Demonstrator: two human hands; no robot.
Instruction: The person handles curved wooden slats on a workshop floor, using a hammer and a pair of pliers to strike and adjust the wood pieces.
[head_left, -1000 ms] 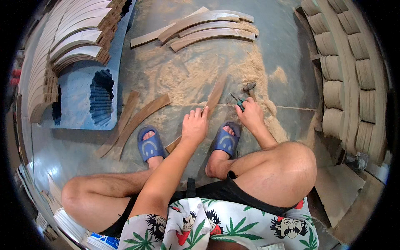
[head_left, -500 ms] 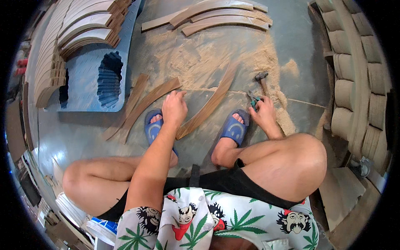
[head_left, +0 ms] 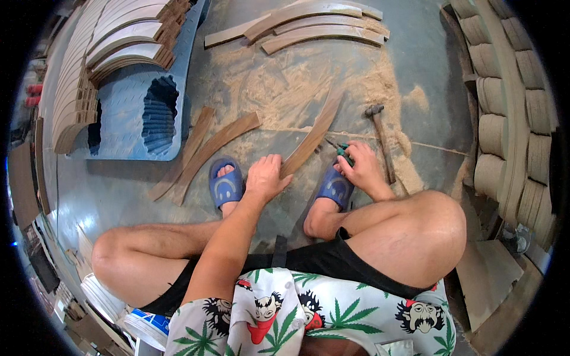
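Observation:
Between my feet lies a curved wooden strip [head_left: 314,133], its far end pointing away from me. My left hand [head_left: 267,177] is closed over its near end, with fingers on one side and thumb on the other, hiding that end. In my right hand [head_left: 361,169] are pliers with green handles [head_left: 345,154]. Their dark jaws point left toward the strip without touching it. To the right of that hand a hammer [head_left: 380,139] lies on the floor, head away from me.
Two more curved strips [head_left: 217,145] lie left of my feet. Several others [head_left: 323,35] are stacked at the far side, beyond scattered sawdust [head_left: 261,83]. A blue plastic pallet [head_left: 124,130] bears piled curved boards [head_left: 127,41]. Rows of stacked curved pieces [head_left: 491,136] line the right.
My left hand has moved right and toward me, onto the middle strip's near end. My right hand has brought the pliers left, away from the hammer, whose handle now shows.

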